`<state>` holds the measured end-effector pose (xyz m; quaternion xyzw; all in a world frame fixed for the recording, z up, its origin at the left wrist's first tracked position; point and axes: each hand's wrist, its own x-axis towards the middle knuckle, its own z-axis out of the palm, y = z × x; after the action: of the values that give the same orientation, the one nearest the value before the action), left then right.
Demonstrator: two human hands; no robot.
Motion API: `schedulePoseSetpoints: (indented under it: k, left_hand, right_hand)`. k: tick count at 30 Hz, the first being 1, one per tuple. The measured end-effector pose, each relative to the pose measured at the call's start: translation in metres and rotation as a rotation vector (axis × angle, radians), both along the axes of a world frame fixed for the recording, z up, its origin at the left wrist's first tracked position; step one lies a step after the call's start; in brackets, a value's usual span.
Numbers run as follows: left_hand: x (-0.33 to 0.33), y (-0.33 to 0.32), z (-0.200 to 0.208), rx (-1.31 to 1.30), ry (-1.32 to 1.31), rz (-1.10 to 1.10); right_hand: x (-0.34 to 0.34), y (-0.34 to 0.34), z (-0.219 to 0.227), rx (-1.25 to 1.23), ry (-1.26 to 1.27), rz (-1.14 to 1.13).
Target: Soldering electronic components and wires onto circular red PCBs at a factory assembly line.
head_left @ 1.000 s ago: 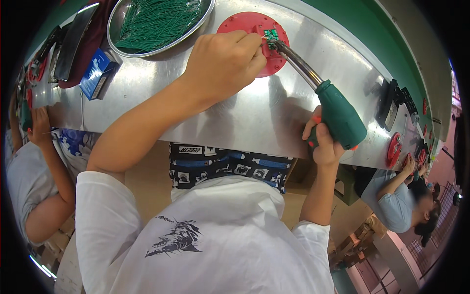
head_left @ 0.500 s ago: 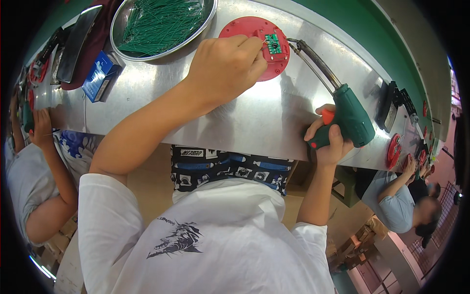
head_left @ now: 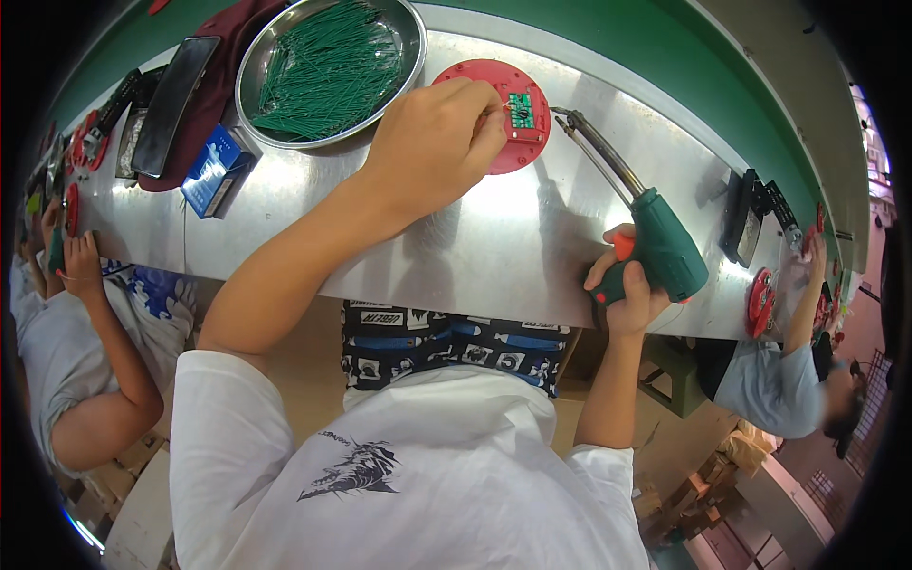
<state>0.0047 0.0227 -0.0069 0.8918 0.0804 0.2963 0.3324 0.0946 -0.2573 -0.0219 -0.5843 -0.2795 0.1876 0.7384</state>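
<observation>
A round red plastic disc (head_left: 521,160) lies on the metal bench, with a small green circuit board (head_left: 521,111) on it. Over the disc's left side, my left hand (head_left: 439,142) is closed in a pinch beside the board. A thin wire seems to show at its fingertips, partly hidden by them. My right hand (head_left: 627,285) grips a green soldering gun (head_left: 669,245) by its handle, with fingers near the orange-red trigger. The gun's dark metal tip points up and left, close to the disc's right edge and just off the board.
A steel bowl (head_left: 420,57) of green wires stands left of the disc. Farther left are a blue box (head_left: 215,171) and a dark phone-like slab (head_left: 176,106) on maroon cloth. A black stand (head_left: 746,218) is at right. Co-workers sit on both sides along the bench (head_left: 399,275).
The whole view has shifted slightly, so the bench things appear lower. My hands and the gun keep nearly the same places around the disc. The right co-worker's arm now reaches farther up the bench.
</observation>
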Motion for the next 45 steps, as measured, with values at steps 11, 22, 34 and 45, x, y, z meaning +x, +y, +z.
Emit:
schedulePoseSetpoints:
  k: [11, 22, 34, 45]
  left_hand:
    - [-0.003, -0.001, 0.000, 0.105, -0.007, -0.001]
    - [0.000, 0.001, 0.017, 0.276, -0.344, 0.066]
    - [0.006, -0.003, -0.010, 0.385, -0.228, 0.088]
    - [0.007, -0.004, -0.011, 0.358, -0.202, 0.068]
  right_hand:
    - [-0.003, 0.000, -0.001, -0.048, -0.044, -0.015]
    - [-0.007, 0.005, 0.002, -0.116, -0.113, -0.034]
    - [-0.004, 0.001, 0.002, -0.152, -0.124, 0.040]
    - [-0.003, 0.002, 0.001, -0.117, -0.083, 0.030]
